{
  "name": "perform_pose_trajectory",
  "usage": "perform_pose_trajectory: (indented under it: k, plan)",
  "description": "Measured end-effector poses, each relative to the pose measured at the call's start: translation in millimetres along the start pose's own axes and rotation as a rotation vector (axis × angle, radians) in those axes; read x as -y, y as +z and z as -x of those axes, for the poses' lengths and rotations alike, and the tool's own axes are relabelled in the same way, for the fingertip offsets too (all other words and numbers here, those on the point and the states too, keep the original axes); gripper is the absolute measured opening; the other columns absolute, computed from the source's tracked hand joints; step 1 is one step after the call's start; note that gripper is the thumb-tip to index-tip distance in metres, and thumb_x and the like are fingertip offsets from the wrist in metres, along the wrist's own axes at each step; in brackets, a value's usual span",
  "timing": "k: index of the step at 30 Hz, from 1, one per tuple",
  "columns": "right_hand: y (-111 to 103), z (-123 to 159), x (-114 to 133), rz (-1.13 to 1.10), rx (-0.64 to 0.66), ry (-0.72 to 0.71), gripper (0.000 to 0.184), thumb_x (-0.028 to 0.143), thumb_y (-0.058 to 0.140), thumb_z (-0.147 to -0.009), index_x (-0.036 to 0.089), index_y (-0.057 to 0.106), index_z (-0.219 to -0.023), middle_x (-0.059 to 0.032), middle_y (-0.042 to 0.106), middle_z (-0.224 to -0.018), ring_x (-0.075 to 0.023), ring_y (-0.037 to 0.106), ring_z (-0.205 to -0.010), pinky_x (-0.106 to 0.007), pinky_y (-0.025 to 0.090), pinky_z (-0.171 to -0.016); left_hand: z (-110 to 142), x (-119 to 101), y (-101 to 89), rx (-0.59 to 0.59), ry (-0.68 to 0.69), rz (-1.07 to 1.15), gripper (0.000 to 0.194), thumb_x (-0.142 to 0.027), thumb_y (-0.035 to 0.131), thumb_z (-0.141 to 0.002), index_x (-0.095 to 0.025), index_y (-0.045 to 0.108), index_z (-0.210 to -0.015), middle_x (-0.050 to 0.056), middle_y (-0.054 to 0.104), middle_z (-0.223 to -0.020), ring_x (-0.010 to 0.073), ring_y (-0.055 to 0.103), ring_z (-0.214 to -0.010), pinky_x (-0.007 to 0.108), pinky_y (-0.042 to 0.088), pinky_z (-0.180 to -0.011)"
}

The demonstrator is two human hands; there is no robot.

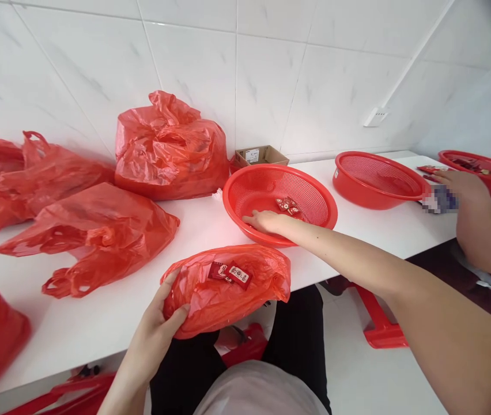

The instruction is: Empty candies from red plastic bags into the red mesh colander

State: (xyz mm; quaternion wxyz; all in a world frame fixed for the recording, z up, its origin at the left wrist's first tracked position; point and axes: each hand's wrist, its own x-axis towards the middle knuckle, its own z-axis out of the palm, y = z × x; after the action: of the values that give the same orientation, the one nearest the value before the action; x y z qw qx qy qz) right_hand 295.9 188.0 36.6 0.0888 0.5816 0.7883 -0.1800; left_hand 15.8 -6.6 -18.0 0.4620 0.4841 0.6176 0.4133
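My left hand point(159, 314) grips the rim of an open red plastic bag point(197, 300), thumb on the near side, at the table's front edge. Small dark-red printed packets point(239, 275) lie inside that bag. My right hand point(265, 221) reaches into a red perforated plastic basket point(323, 216) just behind the bag. Its fingers are bent together low in the basket, and what they hold, if anything, is hidden. Beyond this hand, a few red patterned packets point(287, 204) rest on the basket's floor.
Several filled red plastic bags point(170, 153) stand on the left of the white table point(202, 222). A small cardboard box point(263, 154) sits by the wall. On the right are another red basket point(377, 181), a basket of packets point(483, 173) and another person's hand point(465, 187).
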Motion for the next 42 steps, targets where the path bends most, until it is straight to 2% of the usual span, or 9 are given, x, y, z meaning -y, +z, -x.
perform_pose_trajectory:
  k: [5, 8, 13, 16, 20, 27, 34, 38, 42]
  plan:
    - [-9, 0, -8, -0.047, 0.104, -0.118, 0.017, 0.018, 0.067, -0.075, 0.021, 0.067, -0.092, -0.0074, 0.071, -0.096, -0.0242, 0.067, -0.083, -0.032, 0.049, -0.069, 0, 0, -4.3, -0.015, -0.019, 0.038, 0.07, -0.043, 0.064, -0.084, -0.031, 0.039, -0.148, 0.005, 0.041, -0.154, 0.0259, 0.028, -0.147, 0.04, 0.02, -0.12]
    - [-28, 6, -16, -0.113, 0.083, -0.16, 0.023, 0.015, 0.065, -0.077, 0.02, 0.059, -0.099, -0.0052, 0.068, -0.099, -0.0179, 0.067, -0.08, -0.027, 0.051, -0.067, -1, 4, -5.6, -0.018, -0.019, 0.07, 0.072, -0.044, 0.066, -0.082, -0.03, 0.04, -0.148, 0.005, 0.041, -0.154, 0.027, 0.03, -0.146, 0.04, 0.022, -0.12]
    - [-56, 47, -7, -0.689, 0.088, -0.407, 0.03, 0.028, 0.064, -0.085, 0.023, 0.049, -0.11, -0.0016, 0.061, -0.1, -0.0108, 0.066, -0.072, -0.026, 0.057, -0.067, -3, 2, -1.5, 0.021, -0.019, 0.163, 0.071, -0.041, 0.067, -0.082, -0.033, 0.041, -0.147, 0.002, 0.039, -0.156, 0.0276, 0.03, -0.146, 0.04, 0.024, -0.119]
    - [-50, 73, 15, -0.863, 0.245, -0.536, 0.03, 0.024, 0.07, -0.081, 0.022, 0.051, -0.105, 0.0007, 0.06, -0.095, -0.0101, 0.065, -0.071, -0.026, 0.057, -0.066, -6, -5, 4.2, 0.052, -0.007, 0.196, 0.071, -0.04, 0.067, -0.082, -0.03, 0.04, -0.148, 0.004, 0.037, -0.157, 0.0278, 0.029, -0.146, 0.039, 0.027, -0.118]
    - [-21, 83, 45, -0.788, 0.436, -0.588, 0.034, 0.021, 0.067, -0.082, 0.023, 0.055, -0.113, 0.0016, 0.062, -0.091, -0.011, 0.065, -0.071, -0.027, 0.056, -0.068, -11, -15, 10.9, 0.076, -0.016, 0.252, 0.075, -0.037, 0.067, -0.082, -0.027, 0.037, -0.149, 0.007, 0.036, -0.158, 0.0289, 0.033, -0.144, 0.04, 0.029, -0.117]
    - [0, 73, 59, -0.647, 0.268, -0.465, 0.045, 0.034, 0.07, -0.081, 0.03, 0.054, -0.123, 0.0052, 0.064, -0.081, -0.0112, 0.062, -0.057, -0.024, 0.051, -0.058, -8, -19, 12.3, 0.049, -0.045, 0.298, 0.079, -0.036, 0.069, -0.078, -0.026, 0.037, -0.15, 0.008, 0.039, -0.156, 0.0315, 0.038, -0.141, 0.042, 0.034, -0.115]
    - [14, 82, 66, -0.544, 0.11, -0.445, 0.06, 0.036, 0.064, -0.087, 0.034, 0.042, -0.143, -0.0016, 0.07, -0.111, -0.0086, 0.061, -0.055, -0.029, 0.053, -0.071, -6, -14, 9.6, 0.035, -0.056, 0.274, 0.081, -0.036, 0.069, -0.079, -0.025, 0.035, -0.151, 0.008, 0.041, -0.154, 0.0306, 0.039, -0.14, 0.041, 0.034, -0.114]
    - [-7, 84, 55, -0.646, -0.06, -0.464, 0.043, 0.036, 0.054, -0.094, 0.031, 0.048, -0.136, -0.0035, 0.067, -0.119, -0.0076, 0.061, -0.055, -0.029, 0.053, -0.069, -6, -13, 9.2, 0.04, -0.064, 0.256, 0.082, -0.037, 0.069, -0.079, -0.025, 0.032, -0.151, 0.007, 0.041, -0.154, 0.0291, 0.038, -0.141, 0.038, 0.037, -0.113]
    - [-43, 65, 7, -0.486, -0.206, -0.285, 0.043, 0.041, 0.057, -0.092, 0.027, 0.051, -0.132, -0.0056, 0.069, -0.111, -0.0148, 0.066, -0.076, -0.028, 0.052, -0.071, -5, -12, 9.6, 0.04, -0.041, 0.21, 0.079, -0.037, 0.067, -0.081, -0.025, 0.034, -0.151, 0.006, 0.036, -0.157, 0.0268, 0.034, -0.144, 0.036, 0.032, -0.115]
